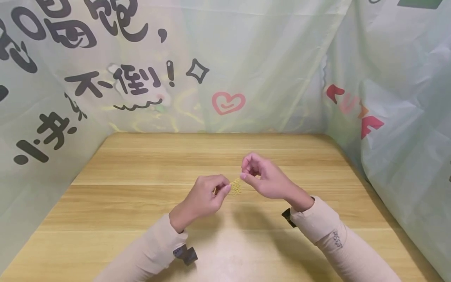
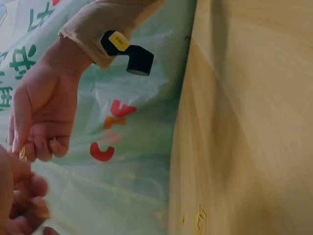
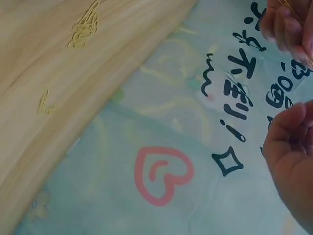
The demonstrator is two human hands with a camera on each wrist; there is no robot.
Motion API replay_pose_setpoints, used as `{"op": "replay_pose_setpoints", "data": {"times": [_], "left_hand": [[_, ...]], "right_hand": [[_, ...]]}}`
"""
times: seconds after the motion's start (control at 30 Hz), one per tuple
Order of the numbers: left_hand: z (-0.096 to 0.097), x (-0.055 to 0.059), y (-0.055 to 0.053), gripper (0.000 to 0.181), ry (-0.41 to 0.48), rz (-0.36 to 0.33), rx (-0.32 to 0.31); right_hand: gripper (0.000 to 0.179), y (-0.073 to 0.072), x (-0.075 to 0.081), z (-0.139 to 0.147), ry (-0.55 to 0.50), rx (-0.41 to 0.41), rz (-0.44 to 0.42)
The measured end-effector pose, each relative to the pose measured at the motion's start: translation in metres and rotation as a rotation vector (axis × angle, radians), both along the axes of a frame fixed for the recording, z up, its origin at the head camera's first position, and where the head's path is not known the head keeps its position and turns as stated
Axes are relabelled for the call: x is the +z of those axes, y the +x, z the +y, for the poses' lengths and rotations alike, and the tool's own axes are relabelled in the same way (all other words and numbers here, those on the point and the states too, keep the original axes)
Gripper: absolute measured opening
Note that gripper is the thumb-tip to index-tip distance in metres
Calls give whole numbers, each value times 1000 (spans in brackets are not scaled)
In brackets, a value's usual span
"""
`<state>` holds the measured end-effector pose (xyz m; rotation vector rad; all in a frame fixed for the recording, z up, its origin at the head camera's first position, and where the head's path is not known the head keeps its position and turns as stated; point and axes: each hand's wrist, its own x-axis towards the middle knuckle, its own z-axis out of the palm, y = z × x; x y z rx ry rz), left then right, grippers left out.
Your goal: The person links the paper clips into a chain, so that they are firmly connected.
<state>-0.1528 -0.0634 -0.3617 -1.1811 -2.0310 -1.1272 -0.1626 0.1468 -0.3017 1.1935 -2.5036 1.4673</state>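
Here, yellow strand (image 1: pixel 214 191) in left fingers (image 1: pixel 221 180)

Pale sheeting (image 1: pixel 275 58) printed with dark characters (image 1: pixel 135 80), a four-pointed star (image 1: pixel 197 71), a pink heart (image 1: pixel 228 105) and, at right, red lettering (image 1: pixel 371 125) hung around the back and sides of a wood-grain table (image 1: pixel 169 156).

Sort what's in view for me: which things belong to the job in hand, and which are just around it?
Likely in the job:
left grip, pinching a thin yellow piece
right grip, close beside it; whether it holds anything is unclear
loose yellow pieces on the table

Likely just around:
printed sheets behind and beside the table
black wrist devices
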Motion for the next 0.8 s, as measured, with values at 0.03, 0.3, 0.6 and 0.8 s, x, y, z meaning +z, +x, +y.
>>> {"op": "replay_pose_setpoints", "data": {"times": [0.03,0.3,0.6,0.8], "left_hand": [[-1,0,-1,7,-10,-33,1],[3,-3,-6,17,63,-54,0],[-2,-4,-8,9,168,-82,15],[-4,-6,-1,13,204,-173,-39]], "right_hand": [[16,-1,1,-1,15,-14,29],[16,-6,8,-14,56,38,89],[10,-61,-25,13,282,-133,-14],[23,-95,-62,32,555,-257,-196]]}}
